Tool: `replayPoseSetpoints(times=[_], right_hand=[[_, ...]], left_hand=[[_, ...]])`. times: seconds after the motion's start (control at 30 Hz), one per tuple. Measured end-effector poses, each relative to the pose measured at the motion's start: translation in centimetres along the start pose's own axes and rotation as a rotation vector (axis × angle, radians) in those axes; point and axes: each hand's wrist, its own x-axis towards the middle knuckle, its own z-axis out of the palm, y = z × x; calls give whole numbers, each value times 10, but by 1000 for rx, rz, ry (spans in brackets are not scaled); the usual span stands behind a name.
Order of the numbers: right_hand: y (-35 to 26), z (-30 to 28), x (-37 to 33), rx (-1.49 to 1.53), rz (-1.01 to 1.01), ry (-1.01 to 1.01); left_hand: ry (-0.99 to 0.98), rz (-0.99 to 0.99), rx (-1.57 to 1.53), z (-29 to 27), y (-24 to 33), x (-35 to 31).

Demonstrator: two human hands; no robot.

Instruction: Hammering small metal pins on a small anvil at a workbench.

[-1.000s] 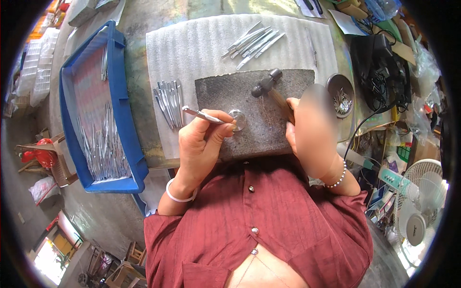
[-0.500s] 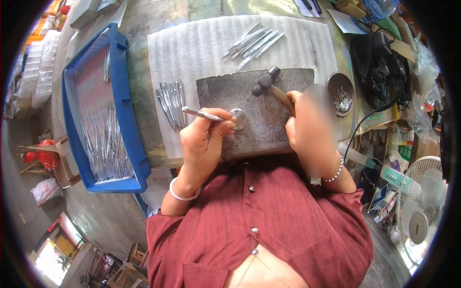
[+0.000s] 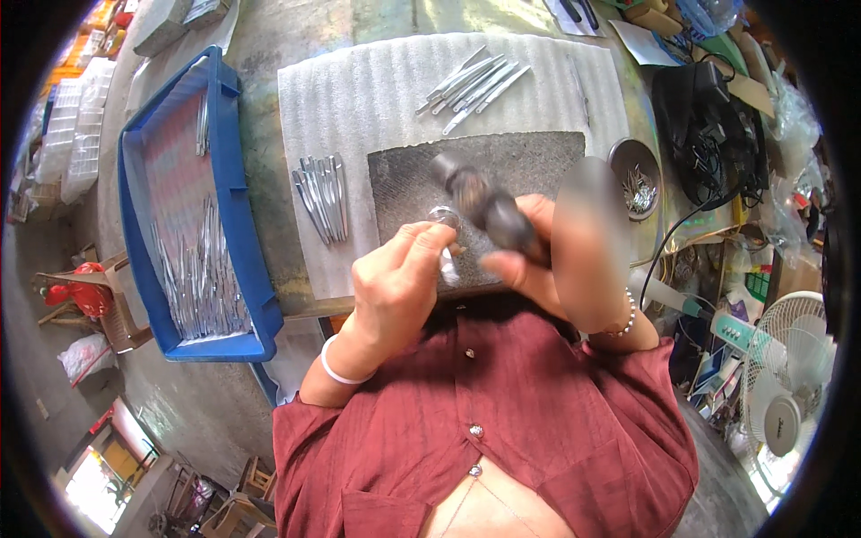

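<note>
While beneath the hammer [image 3: 484, 204], dark slab [image 3: 531, 169] amid white foam [image 3: 359, 99]; fan [image 3: 782, 421] rightward.

Glare pales the far edge of the table [image 3: 430, 16]; an opening [image 3: 103, 480] beyond its near left corner burns white. The hammer [image 3: 489, 204] and right hand [image 3: 578, 251] blur — lines bow toward the dark rim.

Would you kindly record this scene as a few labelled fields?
Left hand: pinching a shiny silver metal piece, partly hidden
Right hand: gripping a dark-headed hammer, blurred
Work surface: dark grey rectangular slab, white foam sheet showing around it
Left side: blue plastic tray holding slim silver metal sticks
Right side: dark round bowl holding small silver bits
</note>
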Motion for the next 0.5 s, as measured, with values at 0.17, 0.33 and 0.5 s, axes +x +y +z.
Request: replayPoseSetpoints(times=[0.17, 0.33, 0.5], right_hand=[[-13, 14, 29, 35, -499, -96], [-27, 10, 28, -72, -526, -128], [-38, -10, -2, -85, -302, -60]], left_hand=[[-78, -90, -153, -6, 6, 6], [-135, 22, -16, 4, -14, -10], [-52, -26, -21, -4, -5, 1]])
